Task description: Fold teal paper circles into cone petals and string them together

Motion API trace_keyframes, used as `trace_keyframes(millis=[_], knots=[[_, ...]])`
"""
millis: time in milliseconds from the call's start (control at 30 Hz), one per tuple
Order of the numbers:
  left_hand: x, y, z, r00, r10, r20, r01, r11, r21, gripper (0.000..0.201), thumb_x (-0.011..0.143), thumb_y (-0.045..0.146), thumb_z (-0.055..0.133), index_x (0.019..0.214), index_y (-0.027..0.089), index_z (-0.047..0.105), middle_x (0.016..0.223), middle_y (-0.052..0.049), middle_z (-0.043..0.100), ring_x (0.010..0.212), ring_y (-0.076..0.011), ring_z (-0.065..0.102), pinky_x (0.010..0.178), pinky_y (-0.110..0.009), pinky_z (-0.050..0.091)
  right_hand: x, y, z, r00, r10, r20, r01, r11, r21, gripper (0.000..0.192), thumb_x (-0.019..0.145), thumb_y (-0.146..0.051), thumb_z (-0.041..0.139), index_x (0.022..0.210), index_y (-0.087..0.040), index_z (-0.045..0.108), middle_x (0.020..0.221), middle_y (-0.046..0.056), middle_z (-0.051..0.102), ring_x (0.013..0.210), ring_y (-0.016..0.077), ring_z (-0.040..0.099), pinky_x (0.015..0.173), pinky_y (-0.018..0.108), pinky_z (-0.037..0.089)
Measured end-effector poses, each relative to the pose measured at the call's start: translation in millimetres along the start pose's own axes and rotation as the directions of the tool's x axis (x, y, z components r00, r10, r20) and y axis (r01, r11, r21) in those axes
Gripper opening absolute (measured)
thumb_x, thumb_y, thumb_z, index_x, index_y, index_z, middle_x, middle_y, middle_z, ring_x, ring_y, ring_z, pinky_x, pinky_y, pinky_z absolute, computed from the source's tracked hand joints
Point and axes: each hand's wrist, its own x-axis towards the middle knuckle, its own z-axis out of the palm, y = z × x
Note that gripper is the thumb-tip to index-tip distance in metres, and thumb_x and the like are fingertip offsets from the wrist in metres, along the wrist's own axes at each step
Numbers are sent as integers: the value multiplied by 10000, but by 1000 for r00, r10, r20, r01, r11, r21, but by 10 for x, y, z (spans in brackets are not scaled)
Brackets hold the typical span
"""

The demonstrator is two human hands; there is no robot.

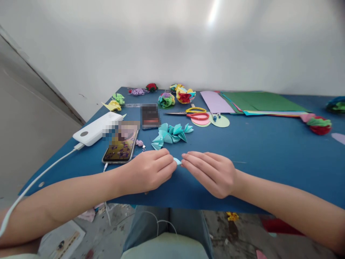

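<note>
Both hands meet close to the near edge of the desk (269, 151), where the left hand (147, 171) and the right hand (211, 172) each keep a narrow grip on one small blue paper piece (177, 161) between the fingertips. Just behind this piece lies a pile of folded blue papers (171, 133), and a phone (120, 148) lies to its left. To the right of the piece the desk is open up to the far stack of colored sheets (258, 102).

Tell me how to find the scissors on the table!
Start at the blue table and look toward its far edge, just left of the stack of coloured paper sheets. The scissors lie flat there, blades pointing left, beside pale paper circles. Unlike the paper things around them, they have metal blades and one yellow and one red handle.
</note>
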Motion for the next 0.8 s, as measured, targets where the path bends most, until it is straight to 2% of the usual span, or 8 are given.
trace_keyframes(millis=[133,300,433,600,800], knots=[[6,13,-2,1000,7,-14,-6,1000,30,104,863,158,480,930,101,536,805,-72,587,782,-175,560,720,-330,509,5,2,-24,997,-67,29,69,995,-73,239,847,-146,446,981,-35,610,988,166,655,939,254,614,643,317,510],[-16,13,24,999,34,19,-35,997,73,135,843,146,515,957,81,544,827,-72,580,780,-178,549,739,-341,507,33,-15,-70,966,-191,176,227,949,-217,317,874,-186,380,1031,-16,597,1028,208,629,959,283,605,627,324,498],[-20,-3,12,998,48,-29,-43,987,153,134,843,145,520,954,78,555,824,-72,587,800,-182,555,731,-333,516,46,-47,-59,972,-146,183,188,953,-237,309,867,-192,411,1034,-9,594,1059,219,615,992,299,589,628,322,495],[-3,-3,-32,997,72,-36,-64,981,184,131,856,136,500,957,74,557,836,-78,600,794,-178,577,727,-330,524,42,-53,-50,991,-74,107,95,974,-204,284,865,-171,422,1038,-32,600,1073,191,619,1002,281,591,640,319,502],[10,12,-36,996,77,-47,-66,978,196,129,852,147,515,946,72,562,827,-74,612,790,-184,589,703,-323,522,28,-51,-41,995,-74,73,85,985,-151,275,867,-139,395,991,-24,612,1002,188,644,977,285,603,659,338,512]])
